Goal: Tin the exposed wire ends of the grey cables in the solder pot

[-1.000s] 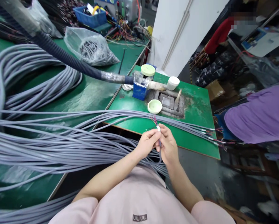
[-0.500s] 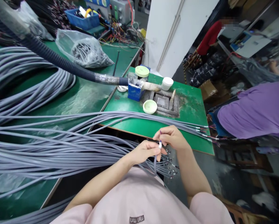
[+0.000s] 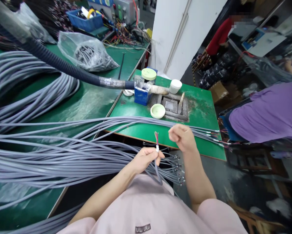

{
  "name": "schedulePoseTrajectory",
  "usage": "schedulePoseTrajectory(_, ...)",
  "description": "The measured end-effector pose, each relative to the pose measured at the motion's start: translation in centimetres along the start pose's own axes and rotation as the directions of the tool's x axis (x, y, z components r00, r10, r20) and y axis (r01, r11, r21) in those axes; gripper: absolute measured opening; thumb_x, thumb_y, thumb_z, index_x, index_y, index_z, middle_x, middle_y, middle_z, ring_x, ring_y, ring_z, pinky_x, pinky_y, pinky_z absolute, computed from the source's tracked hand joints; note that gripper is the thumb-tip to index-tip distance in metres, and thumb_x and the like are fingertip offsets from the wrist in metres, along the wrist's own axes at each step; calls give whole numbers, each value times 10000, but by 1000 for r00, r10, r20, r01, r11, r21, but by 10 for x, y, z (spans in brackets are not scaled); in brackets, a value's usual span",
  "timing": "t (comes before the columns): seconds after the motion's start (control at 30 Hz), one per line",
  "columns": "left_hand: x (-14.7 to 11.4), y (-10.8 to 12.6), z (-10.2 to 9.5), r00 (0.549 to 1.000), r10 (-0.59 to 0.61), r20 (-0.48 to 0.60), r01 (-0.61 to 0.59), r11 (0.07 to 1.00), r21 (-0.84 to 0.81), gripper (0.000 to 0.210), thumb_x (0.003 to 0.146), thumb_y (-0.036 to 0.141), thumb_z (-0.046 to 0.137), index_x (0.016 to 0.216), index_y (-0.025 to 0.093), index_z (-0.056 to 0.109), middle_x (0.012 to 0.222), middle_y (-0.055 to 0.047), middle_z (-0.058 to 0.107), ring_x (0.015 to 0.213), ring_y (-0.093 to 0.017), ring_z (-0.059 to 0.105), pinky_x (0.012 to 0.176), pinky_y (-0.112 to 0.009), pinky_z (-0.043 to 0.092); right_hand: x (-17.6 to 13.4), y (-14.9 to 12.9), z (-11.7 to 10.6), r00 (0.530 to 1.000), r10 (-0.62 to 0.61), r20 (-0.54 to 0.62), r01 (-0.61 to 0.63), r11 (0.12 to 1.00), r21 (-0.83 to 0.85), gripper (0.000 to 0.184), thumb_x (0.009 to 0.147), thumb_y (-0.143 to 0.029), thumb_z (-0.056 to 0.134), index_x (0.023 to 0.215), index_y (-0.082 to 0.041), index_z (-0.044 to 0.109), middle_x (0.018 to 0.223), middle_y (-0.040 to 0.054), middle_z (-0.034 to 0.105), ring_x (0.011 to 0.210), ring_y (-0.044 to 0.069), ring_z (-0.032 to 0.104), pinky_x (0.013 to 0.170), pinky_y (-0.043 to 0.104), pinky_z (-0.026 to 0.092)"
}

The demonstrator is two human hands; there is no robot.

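Observation:
My left hand (image 3: 144,160) pinches a grey cable (image 3: 157,170) just below its white-wrapped end (image 3: 157,148). From that end a small fan of thin coloured wires (image 3: 156,137) sticks up, pink and red among them. The cable bends down towards my shirt. To the right, apart from the cable, my right hand (image 3: 184,138) is raised with its fingers curled closed; whatever they may hold is hidden. Behind my left hand lies a thick bundle of grey cables (image 3: 87,162), their stripped ends spread below and beyond my fingers.
More grey cables (image 3: 141,121) cross the green bench, ends at its right edge. Beyond them are a pale green lid (image 3: 158,111), a square solder pot (image 3: 170,105), a white tub (image 3: 175,86) and a black hose (image 3: 87,76). A person in purple (image 3: 265,113) is at right.
My right hand has let go of the coloured wires and moved up and right. The wires now stand fanned out. My left hand, still pinching the cable, has shifted slightly left.

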State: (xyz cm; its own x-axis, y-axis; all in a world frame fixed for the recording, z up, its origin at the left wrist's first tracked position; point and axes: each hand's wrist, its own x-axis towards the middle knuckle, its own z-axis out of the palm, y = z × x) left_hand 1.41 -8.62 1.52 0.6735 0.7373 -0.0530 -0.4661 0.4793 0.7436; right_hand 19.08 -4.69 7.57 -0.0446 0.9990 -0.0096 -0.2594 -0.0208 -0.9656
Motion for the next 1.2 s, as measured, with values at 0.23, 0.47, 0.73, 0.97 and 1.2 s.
schedulePoseTrajectory(0.23, 0, 1, 1, 999, -15, 45, 16, 1000, -16, 377, 745, 486, 722, 833, 122, 761, 519, -22, 600, 513, -95, 501, 600, -251, 356, -7, 9, 22, 953, 246, 176, -207, 955, -212, 157, 689, -318, 726, 689, -160, 718, 478, -37, 555, 416, 53, 412, 405, 194, 273)
schedulePoseTrajectory(0.47, -2, 1, -2, 991, -28, -131, 14, 993, -114, 412, 662, 500, 781, 812, 117, 760, 496, -20, 591, 491, -103, 503, 559, -248, 368, -11, 25, 27, 998, 51, -41, -56, 990, -133, 196, 682, -317, 749, 560, -181, 676, 426, -42, 512, 420, 63, 396, 420, 210, 298)
schedulePoseTrajectory(0.73, 5, 0, -4, 995, -18, -103, -9, 969, -248, 353, 701, 457, 768, 814, 122, 754, 508, -16, 589, 503, -95, 513, 561, -234, 385, -24, 29, 21, 977, -170, -126, 108, 913, -394, 112, 781, -265, 672, 855, -238, 752, 658, -3, 665, 571, 126, 577, 550, 268, 482)
schedulePoseTrajectory(0.97, 11, 11, -4, 982, -42, -183, -7, 967, -256, 359, 656, 443, 802, 749, 105, 728, 568, -16, 605, 539, -88, 536, 572, -215, 409, -50, 20, 7, 720, -521, 459, 657, 296, -693, 429, 836, -80, 534, 1164, -328, 654, 1132, 53, 670, 1043, 215, 597, 884, 410, 502)
schedulePoseTrajectory(1.2, 20, 17, 4, 978, -32, -204, -26, 962, -272, 363, 687, 430, 783, 643, 85, 675, 610, -11, 587, 537, -62, 495, 545, -190, 410, -50, 32, 1, 652, -437, 619, 694, 16, -720, 441, 823, -120, 567, 1170, -383, 636, 1336, 24, 566, 1259, 244, 474, 999, 456, 451)
